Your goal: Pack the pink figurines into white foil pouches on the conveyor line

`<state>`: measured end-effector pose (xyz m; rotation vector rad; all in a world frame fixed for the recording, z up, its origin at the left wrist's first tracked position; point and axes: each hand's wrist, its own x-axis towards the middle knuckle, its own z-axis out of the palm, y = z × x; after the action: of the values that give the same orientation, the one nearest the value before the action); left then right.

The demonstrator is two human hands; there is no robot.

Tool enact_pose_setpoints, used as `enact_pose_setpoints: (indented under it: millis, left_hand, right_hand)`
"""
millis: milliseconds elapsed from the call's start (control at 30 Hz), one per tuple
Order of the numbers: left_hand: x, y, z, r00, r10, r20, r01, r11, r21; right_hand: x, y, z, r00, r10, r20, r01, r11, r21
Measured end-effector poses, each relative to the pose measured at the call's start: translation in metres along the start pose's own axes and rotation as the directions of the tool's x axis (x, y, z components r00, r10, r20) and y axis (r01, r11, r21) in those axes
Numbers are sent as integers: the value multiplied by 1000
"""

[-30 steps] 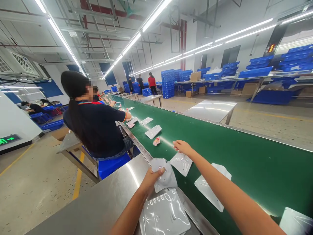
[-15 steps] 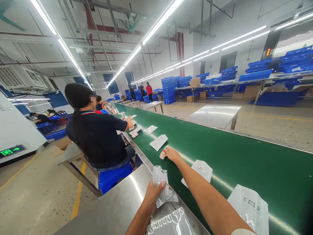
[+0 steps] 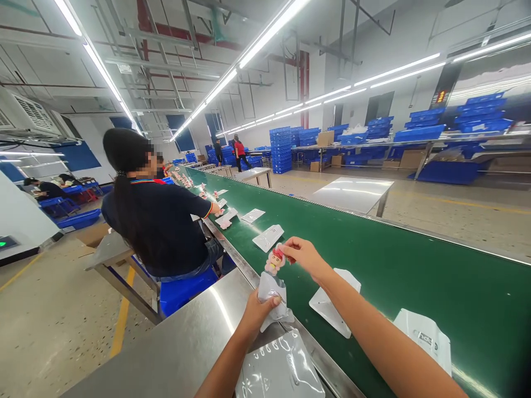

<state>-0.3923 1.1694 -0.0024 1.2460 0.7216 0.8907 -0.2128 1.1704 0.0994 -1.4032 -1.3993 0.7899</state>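
Right hand (image 3: 305, 255) has come up off the green conveyor belt (image 3: 415, 276) with the little pink doll figure (image 3: 274, 261) pinched between thumb and fingertips. Half a second ago that hand was flat out down on the belt grabbing it; now the doll hangs in the air just above the mouth of the small clear plastic bag (image 3: 271, 298). Looks to me like the pick is done and bagging is the step in hand.

Left hand (image 3: 258, 309) is closed around that bag, thumb across the front, holding it upright over the edge of the steel table (image 3: 174, 348), opening facing up toward the doll. Right forearm stretches out diagonally across the belt, wrist bent back toward the bag.

More empty bags lie on the belt, plus a stack of them (image 3: 280, 370) on the table near the left forearm. A seated co-worker (image 3: 157, 221) is working further up the line.
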Motion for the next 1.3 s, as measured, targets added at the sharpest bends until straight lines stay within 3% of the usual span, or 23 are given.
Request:
enact_pose_setpoints:
  millis: [200,333,500,700,767,900,967,1033,1100,1200,1300]
  left_hand:
    - [-10,7,11,999,15,36,-19,992,122]
    - [-17,15,18,995,46,93,-62,983,173]
    - [-25,32,29,974,82,209,-109,987,121]
    - [-32,37,46,961,162,222,-225,929,293]
    - [-35,40,51,945,167,281,-261,904,338]
    - [-35,51,44,876,183,446,-295,935,197]
    - [-32,53,31,902,210,377,-306,927,218]
    - [-29,50,14,955,194,225,-276,862,426]
    - [-31,42,-1,976,162,146,-218,700,680]
    - [-42,28,-13,976,77,202,-215,427,878]
    - [-54,14,-12,972,11,236,-230,278,933]
  right_hand:
    - [-42,-19,-13,998,-21,67,43,935,-351]
    - [-56,-25,-9,966,-26,258,85,971,-223]
    - [-76,-15,-10,949,-216,229,290,883,-368]
    - [-114,-10,-10,919,-207,335,340,846,-410]
    - [-119,-12,-13,913,-214,346,359,824,-438]
    - [-110,-10,-37,946,-129,296,236,901,-363]
    - [-99,-1,-52,988,-29,149,91,897,-432]
    - [-87,14,-66,997,68,-21,-68,830,-553]
    - [-77,32,-76,986,131,-108,-170,769,-617]
    - [-72,59,-91,969,232,-89,-240,779,-579]
    - [-75,80,-108,943,306,-134,-326,754,-570]
